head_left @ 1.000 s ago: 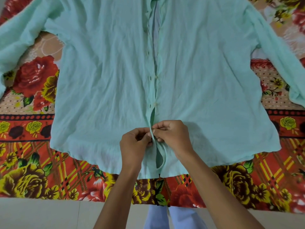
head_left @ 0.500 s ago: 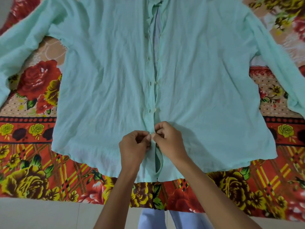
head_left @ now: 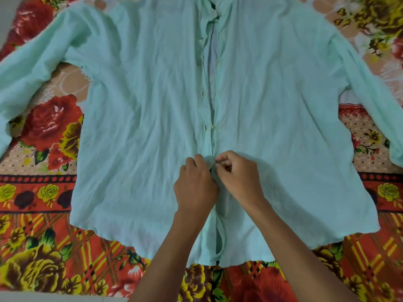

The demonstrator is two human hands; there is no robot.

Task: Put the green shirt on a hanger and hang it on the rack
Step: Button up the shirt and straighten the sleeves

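Green shirt [head_left: 152,127] flat on floral sheet [head_left: 43,247]; left hand [head_left: 195,186], right hand [head_left: 238,177] pinch placket (partly unbuttoned).

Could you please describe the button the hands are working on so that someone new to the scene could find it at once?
A pale green shirt lies spread flat on a red floral bedspread, its front opening running down the middle. Follow that opening towards the hem to where the left hand and right hand pinch the two edges together. The button itself is hidden by the fingers, below the small pale button.

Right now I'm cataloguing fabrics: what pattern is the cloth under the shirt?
Red floral bedsheet with yellow roses, in the head view.
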